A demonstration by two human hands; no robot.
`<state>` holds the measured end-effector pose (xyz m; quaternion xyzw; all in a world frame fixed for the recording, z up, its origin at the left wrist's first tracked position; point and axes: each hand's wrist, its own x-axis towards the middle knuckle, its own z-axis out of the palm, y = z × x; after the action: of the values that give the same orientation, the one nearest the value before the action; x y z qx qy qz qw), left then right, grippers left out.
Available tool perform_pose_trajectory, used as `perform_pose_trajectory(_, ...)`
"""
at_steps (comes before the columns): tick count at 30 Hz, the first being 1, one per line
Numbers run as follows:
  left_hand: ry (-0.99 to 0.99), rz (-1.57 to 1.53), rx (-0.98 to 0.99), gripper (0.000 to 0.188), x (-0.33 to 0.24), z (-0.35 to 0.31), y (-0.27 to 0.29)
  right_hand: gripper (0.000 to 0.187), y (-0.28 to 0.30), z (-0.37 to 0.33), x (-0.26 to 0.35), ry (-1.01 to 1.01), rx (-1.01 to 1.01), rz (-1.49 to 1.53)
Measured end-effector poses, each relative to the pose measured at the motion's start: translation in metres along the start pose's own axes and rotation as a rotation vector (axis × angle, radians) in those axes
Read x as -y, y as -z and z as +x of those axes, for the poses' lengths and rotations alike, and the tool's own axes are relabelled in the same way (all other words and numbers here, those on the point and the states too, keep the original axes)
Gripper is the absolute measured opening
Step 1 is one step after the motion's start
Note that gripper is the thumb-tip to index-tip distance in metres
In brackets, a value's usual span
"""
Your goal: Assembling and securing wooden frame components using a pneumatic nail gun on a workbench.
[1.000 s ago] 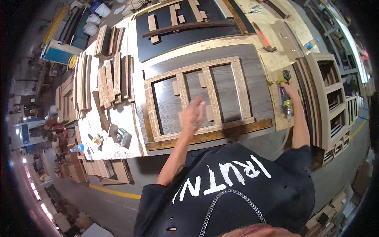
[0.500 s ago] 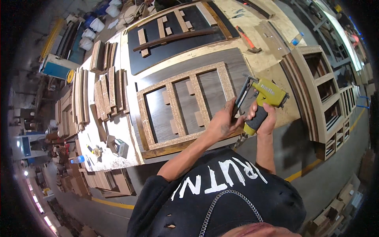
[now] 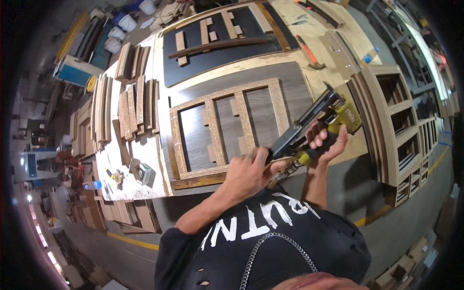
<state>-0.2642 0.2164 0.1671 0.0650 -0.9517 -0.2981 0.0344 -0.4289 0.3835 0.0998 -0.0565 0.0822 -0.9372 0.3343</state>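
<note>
My right hand (image 3: 325, 144) grips the handle of a yellow and black nail gun (image 3: 316, 125), held up in front of my chest. My left hand (image 3: 251, 175) is closed around the rear end of the gun's long black magazine. Below and behind the tool lies a chipboard frame (image 3: 223, 131) with three openings, flat on a grey wood-grain panel (image 3: 295, 92) on the workbench. A dark wooden strip (image 3: 198, 182) runs along the frame's near edge.
Stacks of wooden strips (image 3: 130, 104) lie on the bench to the left. A second black panel (image 3: 220, 41) with loose blocks sits farther back. A red-handled tool (image 3: 307, 50) rests on the chipboard. A shelf unit (image 3: 408, 125) stands at right. A yellow floor line (image 3: 133, 241) runs below.
My right hand picked the nail gun up from the bench's right edge and brought it toward me. My left hand left the frame and took hold of the gun's magazine.
</note>
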Motion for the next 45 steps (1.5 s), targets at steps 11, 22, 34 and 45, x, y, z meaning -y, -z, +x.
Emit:
perform_pose_trajectory(11, -0.174, -0.188, 0.002, 0.041, -0.022, -0.037, 0.039, 0.032, -0.016, 0.023, -0.018, 0.149, 0.394, 0.329)
perform_pose_trajectory(22, 0.105, -0.507, 0.125, 0.038, -0.027, -0.050, 0.056, 0.040, 0.040, 0.026, -0.067, 0.190, 0.183, 0.647)
perform_pose_trajectory(34, 0.326, -0.590, 0.111, 0.047, 0.043, -0.101, 0.083, 0.048, 0.070, 0.011, -0.199, 0.007, -0.017, 0.538)
perform_pose_trajectory(45, 0.402, -0.629, 0.122, 0.044, 0.172, -0.213, 0.147, 0.069, 0.096, -0.016, -0.357, -0.233, -0.176, 0.060)
